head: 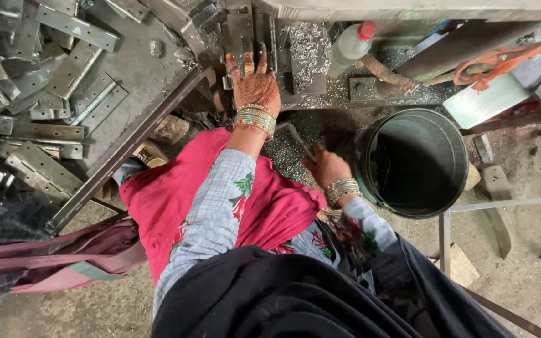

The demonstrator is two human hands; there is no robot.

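Steel hinges [45, 94] lie heaped on a dark metal table [139, 69], and the person's left hand [255, 84] rests at that table's far right corner, fingers spread and flat against the upright metal plates [252, 31] of the machine there, clamped on nothing. Just right of the plates sits a pile of curled metal shavings [308, 53], and beyond it a white plastic bottle with a red cap [353, 42] leans. The right hand [325, 168] is lower and well apart from the left, down past the table's edge, closed around the end of a thin grey metal strip [295, 138] that slants up toward the machine. Beside that hand, touching or nearly so, stands a dark round bucket [452, 125]; whether it holds anything I cannot tell. Bangles circle both wrists, and a pink cloth [170, 200] covers the lap beneath the table's front rail.
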